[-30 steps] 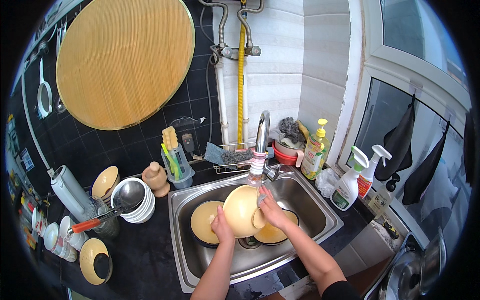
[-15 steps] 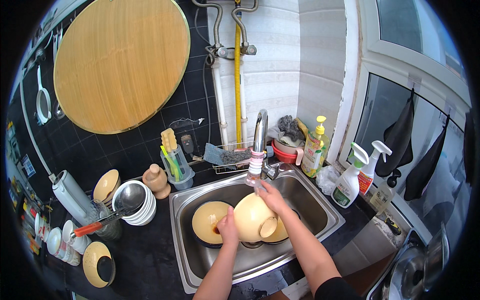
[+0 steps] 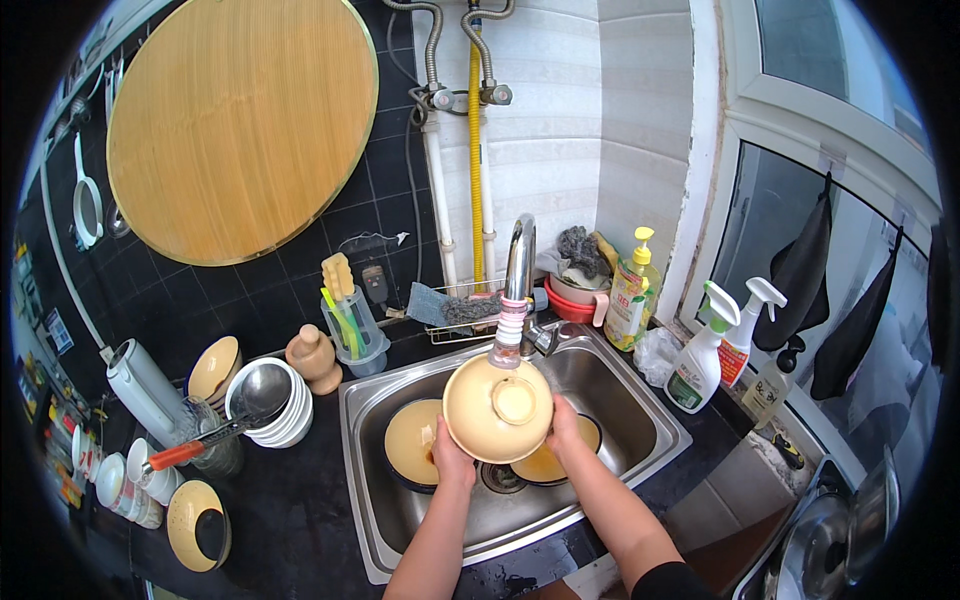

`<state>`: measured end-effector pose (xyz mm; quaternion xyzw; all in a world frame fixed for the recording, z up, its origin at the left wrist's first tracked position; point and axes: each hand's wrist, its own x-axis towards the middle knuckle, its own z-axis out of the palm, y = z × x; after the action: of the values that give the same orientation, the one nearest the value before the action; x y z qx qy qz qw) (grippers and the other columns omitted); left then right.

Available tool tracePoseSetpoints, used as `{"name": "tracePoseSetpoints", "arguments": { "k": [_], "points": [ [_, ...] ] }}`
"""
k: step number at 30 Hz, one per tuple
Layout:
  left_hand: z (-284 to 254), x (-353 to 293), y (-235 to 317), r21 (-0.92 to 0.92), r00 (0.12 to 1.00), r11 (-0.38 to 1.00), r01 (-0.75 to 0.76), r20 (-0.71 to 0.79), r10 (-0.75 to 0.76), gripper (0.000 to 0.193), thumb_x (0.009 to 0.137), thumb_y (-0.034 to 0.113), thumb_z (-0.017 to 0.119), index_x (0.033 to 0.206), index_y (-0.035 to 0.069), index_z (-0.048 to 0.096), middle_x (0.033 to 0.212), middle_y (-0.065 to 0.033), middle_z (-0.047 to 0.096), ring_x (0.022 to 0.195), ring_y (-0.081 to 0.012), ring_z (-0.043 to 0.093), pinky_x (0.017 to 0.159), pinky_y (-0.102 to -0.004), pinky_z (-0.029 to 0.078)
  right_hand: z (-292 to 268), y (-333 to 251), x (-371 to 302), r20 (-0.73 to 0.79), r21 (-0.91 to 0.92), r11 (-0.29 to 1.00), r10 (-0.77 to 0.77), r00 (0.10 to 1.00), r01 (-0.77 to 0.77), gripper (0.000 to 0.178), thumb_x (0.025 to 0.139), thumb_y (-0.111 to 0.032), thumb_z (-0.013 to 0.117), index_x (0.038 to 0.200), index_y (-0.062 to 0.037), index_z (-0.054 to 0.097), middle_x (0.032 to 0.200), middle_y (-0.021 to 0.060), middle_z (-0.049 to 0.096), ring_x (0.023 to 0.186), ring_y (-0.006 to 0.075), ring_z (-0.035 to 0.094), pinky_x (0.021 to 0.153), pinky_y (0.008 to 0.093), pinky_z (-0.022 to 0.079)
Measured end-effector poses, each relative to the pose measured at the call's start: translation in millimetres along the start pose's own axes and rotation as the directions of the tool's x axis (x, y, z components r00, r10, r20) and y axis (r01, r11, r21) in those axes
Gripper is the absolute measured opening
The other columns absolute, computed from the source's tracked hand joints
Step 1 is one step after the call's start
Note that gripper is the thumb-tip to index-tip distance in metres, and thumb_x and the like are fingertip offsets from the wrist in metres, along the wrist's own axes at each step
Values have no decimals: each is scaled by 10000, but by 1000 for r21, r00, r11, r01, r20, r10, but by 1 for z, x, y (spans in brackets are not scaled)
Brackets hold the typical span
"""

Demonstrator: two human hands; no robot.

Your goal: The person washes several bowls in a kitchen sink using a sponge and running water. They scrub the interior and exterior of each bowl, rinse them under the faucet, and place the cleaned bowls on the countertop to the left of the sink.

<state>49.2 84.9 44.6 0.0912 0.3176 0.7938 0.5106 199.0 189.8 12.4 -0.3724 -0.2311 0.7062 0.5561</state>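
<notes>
Inside the sink (image 3: 632, 402), hands (image 3: 455, 464) (image 3: 566, 428) and upturned bowl (image 3: 497, 405) partly hide two bowls (image 3: 410, 440) (image 3: 540, 466).

The black counter (image 3: 290, 510) bears stacked white bowls (image 3: 290, 422), while its inset steel sink (image 3: 625, 415) holds two cream bowls (image 3: 410, 440).

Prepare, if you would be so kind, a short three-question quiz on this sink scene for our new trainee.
1. True or false: the left hand and the right hand together hold one cream bowl, its foot ring facing up.

2. What rests its scoop on the stacked white bowls: (a) a sponge, (b) a metal ladle, or (c) a spray bottle?

3. How many other bowls sit in the sink?

Key:
1. True.
2. (b).
3. Two: the left bowl and the right bowl, which is partly hidden.
</notes>
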Motion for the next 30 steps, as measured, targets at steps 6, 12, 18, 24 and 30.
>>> {"name": "tracePoseSetpoints", "arguments": {
  "k": [6, 12, 18, 24, 30],
  "points": [
    [-6, 6, 5, 278, 998, 959, -53, -3, 56, 353, 892, 354, 481, 864, 24, 603, 826, -45, 591, 742, -116, 542, 664, -243, 444, -4, -26, -6, 140, -371, 891, -224, 964, 261, 204, 856, -222, 552, 849, -23, 595, 755, 17, 589, 656, 84, 531, 590, 239, 436],
    [5, -5, 2, 573, 986, 806, -149, 29, 162, 339, 857, 299, 564, 745, -15, 627, 709, -29, 599, 616, -79, 510, 590, -229, 427, 4, -33, -16, 325, -479, 836, -115, 939, 268, 300, 882, -266, 506, 1016, -14, 599, 918, 51, 613, 807, 98, 549, 717, 225, 428],
    [8, -10, -3, 593, 945, 739, -320, 142, 295, 353, 870, 279, 551, 643, 9, 573, 612, 31, 524, 534, -47, 419, 508, -204, 360, 38, -39, -41, 666, -657, 224, -274, 694, 719, 473, 800, -154, 449, 1268, -92, 423, 1309, 165, 393, 1233, 282, 348, 1021, 353, 261],
    [3, -8, -12, 544, 918, 742, -393, 185, 351, 362, 884, 262, 532, 606, 30, 536, 599, 50, 488, 547, -30, 379, 498, -197, 326, 84, -31, -83, 902, -430, -252, -166, 399, 867, 525, 744, -162, 488, 1264, -124, 425, 1288, 144, 419, 1220, 301, 361, 1016, 457, 254],
    [4, -10, -9, 448, 971, 863, -234, 65, 230, 311, 897, 270, 496, 774, 9, 611, 732, -4, 583, 651, -76, 505, 607, -213, 407, 63, -42, -33, 661, -726, 57, -219, 718, 686, 514, 815, -280, 503, 1285, -105, 389, 1271, 175, 422, 1192, 317, 384, 999, 348, 291]
  ]
}}
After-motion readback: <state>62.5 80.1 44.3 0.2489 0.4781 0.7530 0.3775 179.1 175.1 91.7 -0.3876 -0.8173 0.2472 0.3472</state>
